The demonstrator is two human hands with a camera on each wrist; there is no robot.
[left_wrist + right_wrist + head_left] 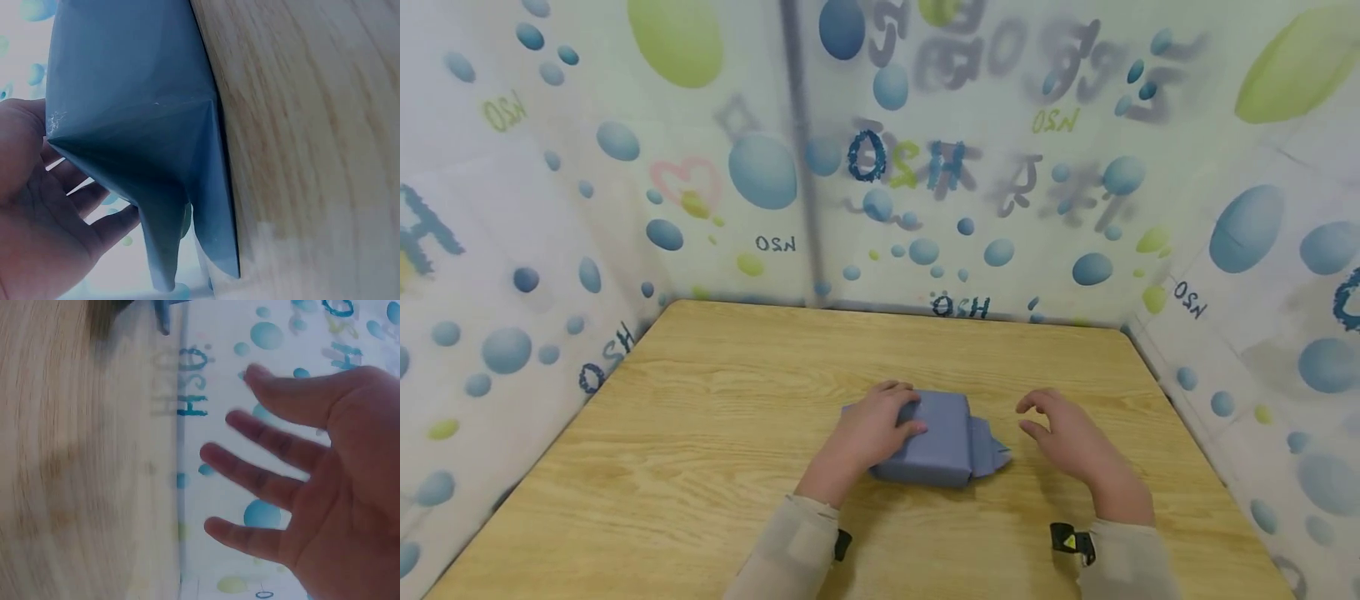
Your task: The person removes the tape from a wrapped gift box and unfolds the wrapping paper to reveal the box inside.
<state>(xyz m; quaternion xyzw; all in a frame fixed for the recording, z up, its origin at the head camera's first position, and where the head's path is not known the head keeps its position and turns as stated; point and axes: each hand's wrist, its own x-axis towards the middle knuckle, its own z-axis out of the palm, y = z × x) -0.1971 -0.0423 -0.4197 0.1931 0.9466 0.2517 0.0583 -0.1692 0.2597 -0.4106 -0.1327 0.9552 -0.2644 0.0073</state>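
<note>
A box wrapped in blue-grey paper lies flat on the wooden table. Its right end has a folded paper flap that sticks out and narrows to a point. In the left wrist view, loose paper flaps jut from the other end of the wrapped box. My left hand rests on top of the box near its left end, thumb and fingers spread and relaxed. To the right of the pointed flap, my right hand hovers apart from it, holding nothing; its fingers are spread loosely.
White walls printed with blue and green drops and lettering stand behind the table and on both sides. Each wrist wears a dark strap; the right strap has a small yellow triangle.
</note>
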